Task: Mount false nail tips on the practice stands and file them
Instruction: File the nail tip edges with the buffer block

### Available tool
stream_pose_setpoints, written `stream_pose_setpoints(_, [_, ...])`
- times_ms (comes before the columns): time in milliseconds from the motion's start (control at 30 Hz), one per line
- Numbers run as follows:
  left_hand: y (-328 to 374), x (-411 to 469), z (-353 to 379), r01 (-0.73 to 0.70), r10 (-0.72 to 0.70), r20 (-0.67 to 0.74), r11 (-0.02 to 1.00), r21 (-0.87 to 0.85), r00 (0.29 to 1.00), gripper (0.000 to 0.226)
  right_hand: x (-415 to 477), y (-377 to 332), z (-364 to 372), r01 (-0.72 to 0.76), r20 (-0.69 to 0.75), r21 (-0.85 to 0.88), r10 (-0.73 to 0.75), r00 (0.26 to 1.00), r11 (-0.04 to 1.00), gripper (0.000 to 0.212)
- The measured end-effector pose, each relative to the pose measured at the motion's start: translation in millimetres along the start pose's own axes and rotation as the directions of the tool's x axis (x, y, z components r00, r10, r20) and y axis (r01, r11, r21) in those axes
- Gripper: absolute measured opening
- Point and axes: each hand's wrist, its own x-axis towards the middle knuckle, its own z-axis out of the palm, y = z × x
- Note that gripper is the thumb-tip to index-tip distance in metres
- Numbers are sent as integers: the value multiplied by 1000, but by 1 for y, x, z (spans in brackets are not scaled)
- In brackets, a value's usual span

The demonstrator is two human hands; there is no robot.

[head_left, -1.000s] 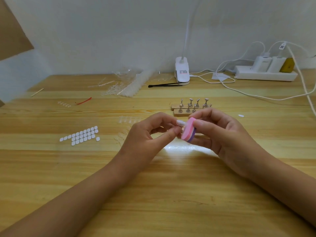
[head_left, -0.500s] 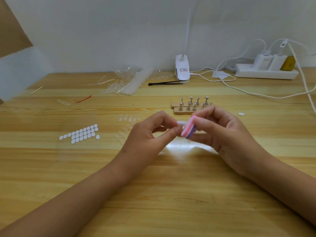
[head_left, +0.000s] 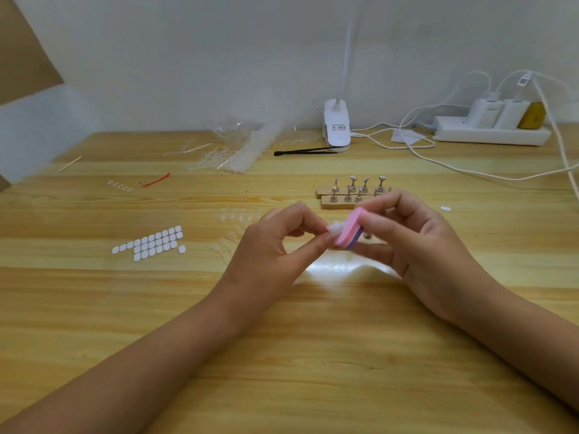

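We are at the filing step. Our left hand (head_left: 266, 245) pinches a white nail tip (head_left: 334, 228) above mid-worktop, and our right hand (head_left: 416, 245) has its grip closed on the pink-and-purple buffer block (head_left: 349, 231), which touches the tip. Next, probably light, short strokes; the practice stands (head_left: 351, 192) wait just beyond on the far side.

Motion-blurred right hand (head_left: 423, 245) and file (head_left: 349, 228)

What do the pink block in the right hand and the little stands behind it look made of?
Pink block: probably foam, matte, pink layered over purple. Stands: shiny silver posts, likely metal, on pale matte bases that look like bare wood.
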Motion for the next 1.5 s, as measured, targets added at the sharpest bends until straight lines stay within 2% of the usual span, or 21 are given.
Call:
stream_pose_setpoints(67, [1, 0, -1, 1, -2, -16, 1000, -13, 1000, 5, -1, 3, 1, -16, 62, -14, 17, 998, 1000, 16])
stream_pose_setpoints(200, [1, 0, -1, 0, 0, -8, 1000, -6, 1000, 4, 0, 0, -2, 2, 13, -1, -1, 1000, 1000, 13])
stream_pose_setpoints(300, [0, 0, -1, -4, 3, -20, 1000, -24, 1000, 7, 0, 2, -1, -16, 93, -17, 17, 996, 1000, 18])
stream_pose_setpoints(433, [-1, 0, -1, -4, 4, -16, 1000, -23, 1000, 4, 0, 1, -1, 25, 28, 3, -25, 999, 1000, 15])
stream_pose_setpoints(533, [0, -1, 0, -2, 2, -19, 1000, -21, 1000, 7, -1, 0, 1, -5, 89, -12, 6, 996, 1000, 18])
stream_pose_setpoints(633, [0, 0, 0, 0, 0, -25, 1000, -21, 1000, 6, 0, 0, -1, 21, 7, 7, -21, 1000, 1000, 15])
stream_pose_setpoints(767, [1, 0, 0, 12, -13, -25, 1000, -9, 1000, 7, -1, 1, 2, -1, 103, -2, 1, 995, 1000, 14])
stream_pose_setpoints(900, [0, -1, 1, 7, -7, -10, 1000, 9, 1000, 5, 1, 0, -2, 45, -11, 18, -45, 999, 999, 14])
stream_pose_setpoints(1033, [0, -1, 2, 13, -13, -15, 1000, -22, 1000, 6, 0, 1, -2, 13, 106, -17, -11, 994, 1000, 14])
stream_pose_setpoints(1167, [0, -1, 1, 23, -24, -13, 999, -35, 1000, 7, 4, -1, -6, 17, -30, 17, -17, 999, 1000, 16])
stream_pose_setpoints(1300, [1, -1, 1, 10, -11, -12, 999, -41, 1000, 8, 0, 4, -1, -5, 111, -35, 9, 994, 999, 15])
stream_pose_setpoints(1400, [0, 0, 0, 4, -4, -8, 1000, -18, 1000, 6, 1, 3, -3, 39, 3, -9, -39, 999, 999, 14])
stream_pose_setpoints(1500, [0, 0, 0, 3, -3, -15, 1000, -10, 1000, 8, 0, 3, -2, 30, 78, -27, -28, 997, 999, 16])
